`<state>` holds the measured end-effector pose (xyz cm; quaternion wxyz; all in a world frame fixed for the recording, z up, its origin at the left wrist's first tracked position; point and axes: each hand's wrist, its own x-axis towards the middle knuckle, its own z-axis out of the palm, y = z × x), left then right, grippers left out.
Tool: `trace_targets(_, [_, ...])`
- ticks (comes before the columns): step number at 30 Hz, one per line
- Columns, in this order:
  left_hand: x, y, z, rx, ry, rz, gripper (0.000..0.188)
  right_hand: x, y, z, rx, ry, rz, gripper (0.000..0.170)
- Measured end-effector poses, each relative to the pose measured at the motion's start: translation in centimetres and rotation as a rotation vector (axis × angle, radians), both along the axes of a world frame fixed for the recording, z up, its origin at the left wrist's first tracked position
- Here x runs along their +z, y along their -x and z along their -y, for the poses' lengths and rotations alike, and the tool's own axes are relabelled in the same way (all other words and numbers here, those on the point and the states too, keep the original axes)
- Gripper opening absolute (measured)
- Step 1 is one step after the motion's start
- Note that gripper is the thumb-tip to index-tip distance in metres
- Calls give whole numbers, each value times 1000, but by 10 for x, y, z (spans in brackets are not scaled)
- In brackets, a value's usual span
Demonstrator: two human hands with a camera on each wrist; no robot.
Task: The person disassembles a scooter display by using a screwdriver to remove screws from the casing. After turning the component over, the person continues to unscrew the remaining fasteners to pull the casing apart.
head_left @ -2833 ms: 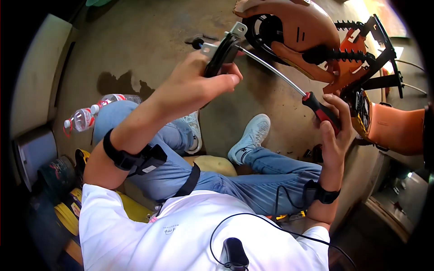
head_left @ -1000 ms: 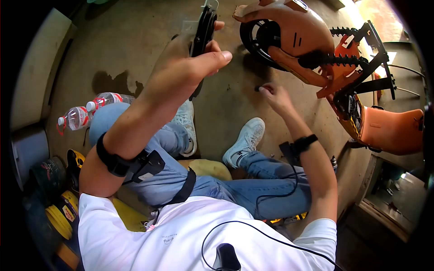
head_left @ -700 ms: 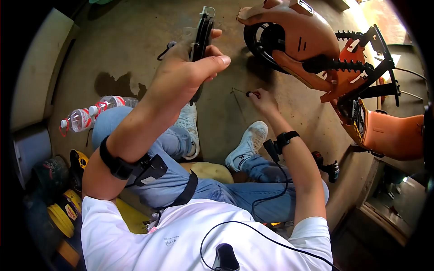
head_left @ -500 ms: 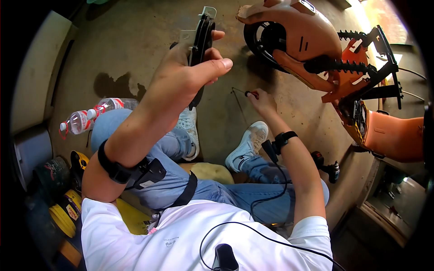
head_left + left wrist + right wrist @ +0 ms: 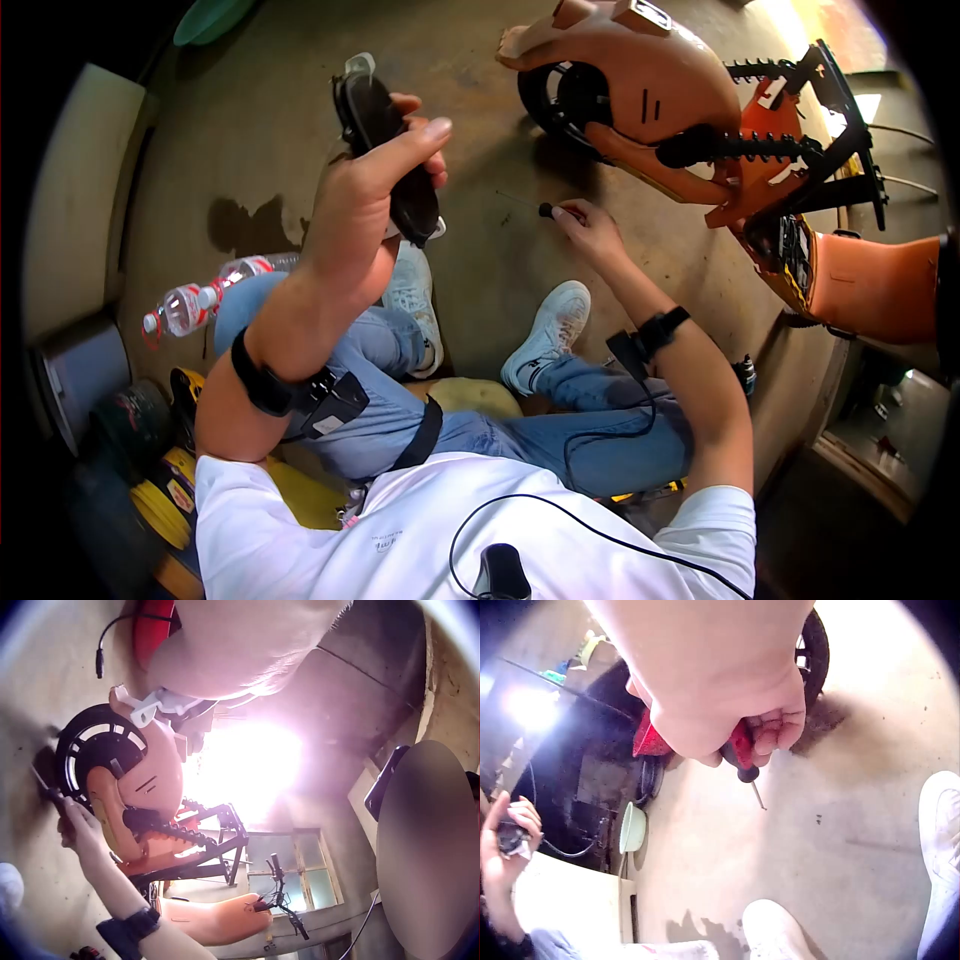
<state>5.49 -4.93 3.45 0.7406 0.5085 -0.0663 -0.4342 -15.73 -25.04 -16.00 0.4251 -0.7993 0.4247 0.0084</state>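
Note:
In the head view the left hand (image 5: 365, 190), raised over the floor, grips a dark oval part (image 5: 372, 115) with pale metal brackets at its ends. Thumb and fingers of the right hand (image 5: 590, 230) curl round a screwdriver (image 5: 546, 210), its thin shaft pointing left, away from the part. The right wrist view shows the red and black screwdriver handle (image 5: 741, 747) within the right hand (image 5: 735, 712), the shaft tip bare above the floor. Most of the handle is hidden in the palm.
An orange scooter (image 5: 690, 80) with a black wheel and springs lies at the upper right. Two plastic bottles (image 5: 185, 308) are beside the left knee. Both shoes (image 5: 548, 335) rest on the floor. A green basin (image 5: 210, 20) is at the top left.
The screwdriver was at the part earlier; the right hand has since moved down and left with it. Lately the left hand has shifted left and turned the part, showing its dark face.

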Motion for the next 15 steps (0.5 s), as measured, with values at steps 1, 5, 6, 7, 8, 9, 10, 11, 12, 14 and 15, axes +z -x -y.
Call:
trace_targets(1, [0, 0, 2, 63, 23, -5, 28, 16, 1, 1, -46, -91, 85, 42])
trace_targets(5, [-4, -7, 6, 65, -5, -66, 26, 126, 4, -11, -126, -307, 307, 32])
trace_targets(6, [-7, -7, 7, 59, 4, -52, 34, 145, 9, -13, -134, -329, 357, 30])
trace_targets(7, [-8, -7, 9, 61, 12, -43, 34, 165, 13, -17, -153, -318, 402, 30])
trace_targets(8, [-7, -5, 11, 69, 4, -52, 29, 181, 18, -21, -169, -304, 448, 31])
trace_targets(9, [-7, -5, 12, 78, -2, -62, 24, 193, 24, -25, -162, -294, 458, 31])
trace_targets(10, [-9, -5, 13, 61, 6, -75, 25, 204, 30, -29, -176, -321, 539, 33])
trace_targets(11, [-9, -5, 14, 67, 22, -66, 25, 211, 35, -34, -187, -348, 619, 35])
trace_targets(12, [-7, -4, 15, 39, 52, -79, 26, 215, 39, -38, -175, -338, 629, 35])
trace_targets(14, [-1, -3, 18, -30, 99, -93, 30, 222, 46, -46, -202, -402, 744, 40])
trace_targets(15, [2, -3, 18, -26, 110, -81, 30, 223, 47, -50, -191, -395, 755, 40])
